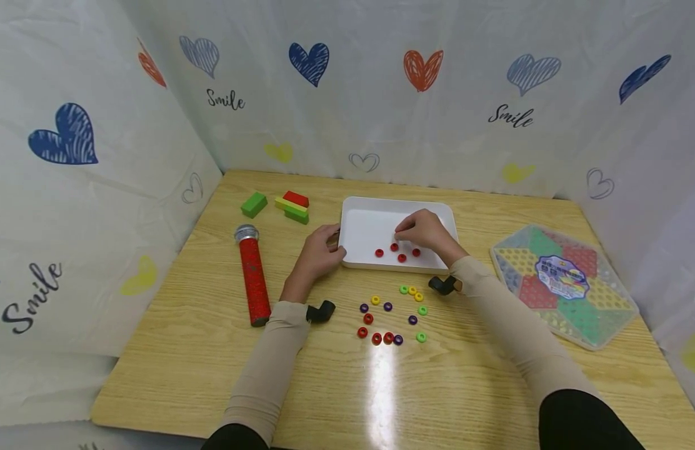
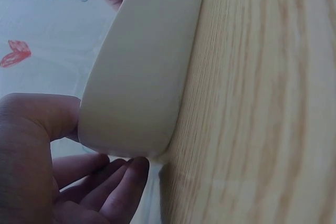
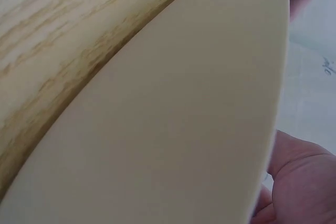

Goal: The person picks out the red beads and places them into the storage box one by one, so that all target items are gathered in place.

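Note:
My left hand [image 1: 319,253] holds the left side of a white tray [image 1: 364,219], its thumb by the near corner. In the left wrist view, the thumb and fingers of the left hand [image 2: 79,171] lie around the tray's corner [image 2: 136,87]. Over the tray's inside, my right hand [image 1: 426,232] reaches down with thumb and fingertips together, a bit of a red ring showing at their tips. Several red rings [image 1: 402,257] lie on the tray floor just below it. The tray wall [image 3: 173,93] hides most of the right hand [image 3: 302,182] in the right wrist view.
In front of the tray lie scattered yellow rings [image 1: 375,300], purple rings [image 1: 412,320], green rings [image 1: 421,337] and red rings [image 1: 362,332]. A red microphone [image 1: 254,275] and coloured blocks [image 1: 254,204] are at left. A hexagonal board game case [image 1: 561,281] is at right.

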`<state>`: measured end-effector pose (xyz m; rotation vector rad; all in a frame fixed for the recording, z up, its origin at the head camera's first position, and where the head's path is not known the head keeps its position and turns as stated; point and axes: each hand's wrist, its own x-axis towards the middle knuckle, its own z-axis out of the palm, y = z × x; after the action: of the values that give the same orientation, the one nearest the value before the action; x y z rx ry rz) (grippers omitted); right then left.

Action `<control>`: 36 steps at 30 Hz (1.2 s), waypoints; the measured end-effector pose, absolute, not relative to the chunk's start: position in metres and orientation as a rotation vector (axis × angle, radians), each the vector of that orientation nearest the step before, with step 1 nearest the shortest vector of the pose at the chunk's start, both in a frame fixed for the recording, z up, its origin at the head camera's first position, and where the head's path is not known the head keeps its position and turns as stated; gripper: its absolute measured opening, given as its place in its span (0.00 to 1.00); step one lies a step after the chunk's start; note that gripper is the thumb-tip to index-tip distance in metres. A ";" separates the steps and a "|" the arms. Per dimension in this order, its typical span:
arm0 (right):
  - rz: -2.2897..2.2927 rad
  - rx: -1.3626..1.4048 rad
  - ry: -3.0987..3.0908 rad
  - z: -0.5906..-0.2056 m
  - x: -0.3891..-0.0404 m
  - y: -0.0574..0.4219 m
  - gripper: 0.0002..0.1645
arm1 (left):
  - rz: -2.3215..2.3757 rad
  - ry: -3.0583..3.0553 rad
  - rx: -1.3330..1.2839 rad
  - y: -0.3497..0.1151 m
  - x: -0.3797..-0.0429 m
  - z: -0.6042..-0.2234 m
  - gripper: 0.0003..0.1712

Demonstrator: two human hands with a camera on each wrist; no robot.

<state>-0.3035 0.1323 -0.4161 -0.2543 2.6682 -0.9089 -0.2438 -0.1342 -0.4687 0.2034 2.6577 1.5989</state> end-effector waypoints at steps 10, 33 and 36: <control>-0.895 -0.220 2.656 -0.419 -0.304 0.136 0.14 | 1.586 2.668 0.219 -0.130 -0.244 -0.467 0.35; -0.904 -0.276 2.675 -0.400 -0.291 0.132 0.16 | 1.560 2.701 0.215 -0.133 -0.242 -0.469 0.35; -0.914 -0.322 2.689 -0.395 -0.286 0.131 0.16 | 1.569 2.699 0.218 -0.133 -0.242 -0.469 0.35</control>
<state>-0.2857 0.1307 -0.3948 -0.3221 2.6887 -0.9141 -0.2422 -0.1332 -0.4692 0.2179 2.6987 1.5689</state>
